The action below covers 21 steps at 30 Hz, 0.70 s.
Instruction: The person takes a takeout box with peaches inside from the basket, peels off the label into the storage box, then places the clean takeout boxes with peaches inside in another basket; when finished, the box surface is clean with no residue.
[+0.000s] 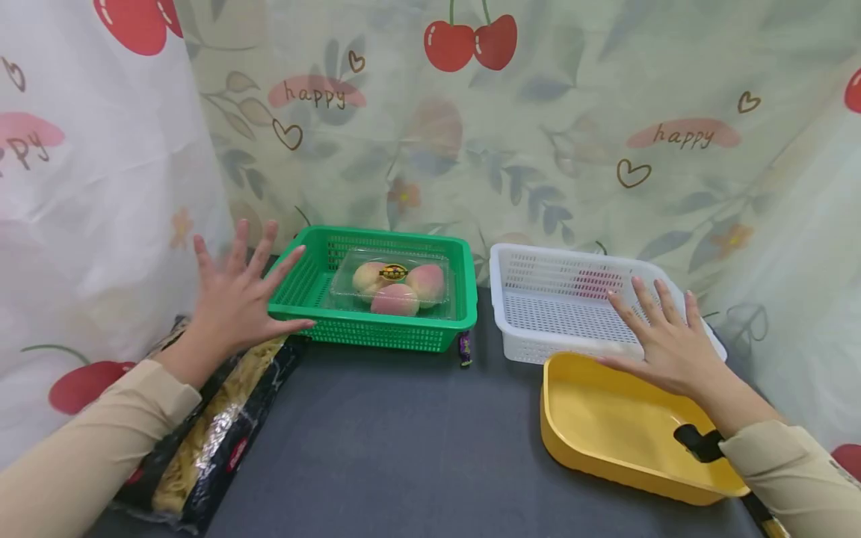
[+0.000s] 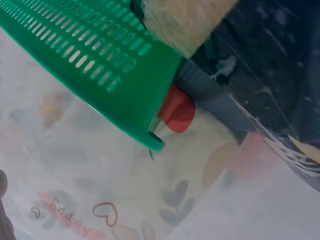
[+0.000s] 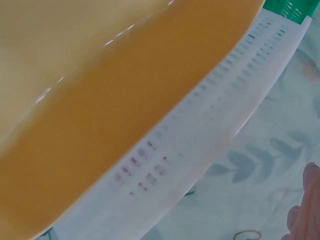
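My left hand (image 1: pixel 242 299) is held up with its fingers spread, overlapping the left end of the green basket (image 1: pixel 377 338) in the head view. Beneath that forearm lies a black bag of pasta (image 1: pixel 208 433) with a clear window; the bag (image 2: pixel 270 65) also fills the upper right of the left wrist view. On the other side my right hand (image 1: pixel 669 340), fingers likewise spread, hovers over the yellow basin (image 1: pixel 605 418) and the white basket (image 1: pixel 558 340). Neither hand holds anything. A clear box of peaches (image 1: pixel 393 288) sits inside the green basket.
Between the two baskets lies a small purple-wrapped item (image 1: pixel 465 349) on the dark table (image 1: pixel 403 441). A black piece (image 1: pixel 699 442) shows in the basin beside the right cuff. Printed curtains (image 1: pixel 471 134) hang close behind and at both sides.
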### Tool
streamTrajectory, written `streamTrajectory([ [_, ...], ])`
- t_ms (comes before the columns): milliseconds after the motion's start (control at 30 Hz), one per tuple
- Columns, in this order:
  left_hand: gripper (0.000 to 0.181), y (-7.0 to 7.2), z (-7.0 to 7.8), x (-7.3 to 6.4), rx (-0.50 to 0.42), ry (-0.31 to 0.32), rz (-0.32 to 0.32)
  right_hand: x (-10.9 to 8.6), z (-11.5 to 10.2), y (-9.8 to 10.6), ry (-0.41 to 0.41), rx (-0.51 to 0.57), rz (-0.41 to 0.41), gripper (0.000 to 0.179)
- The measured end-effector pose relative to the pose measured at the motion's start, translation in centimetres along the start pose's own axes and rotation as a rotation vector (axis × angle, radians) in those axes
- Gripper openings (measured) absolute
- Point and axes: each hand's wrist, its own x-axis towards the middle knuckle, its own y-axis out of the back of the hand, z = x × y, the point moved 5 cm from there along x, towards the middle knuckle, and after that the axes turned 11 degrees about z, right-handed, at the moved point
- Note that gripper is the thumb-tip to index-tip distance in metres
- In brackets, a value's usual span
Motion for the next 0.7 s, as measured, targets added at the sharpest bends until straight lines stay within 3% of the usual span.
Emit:
streamTrajectory([
  [167,0.110,-0.5,0.4,0.3,0.040,-0.015,-0.040,1.0,-1.0,-0.1,0.014,0.013,-0.009,0.093],
  [367,0.114,-0.9,1.2,0.8,0.013,-0.046,0.009,2.2,-2.2,-0.3,0.024,0.022,-0.012,0.093],
  [700,0.112,-1.1,2.2,1.6,-0.017,-0.059,0.018,4.4,-4.7,-0.7,0.049,0.073,-0.016,0.092],
])
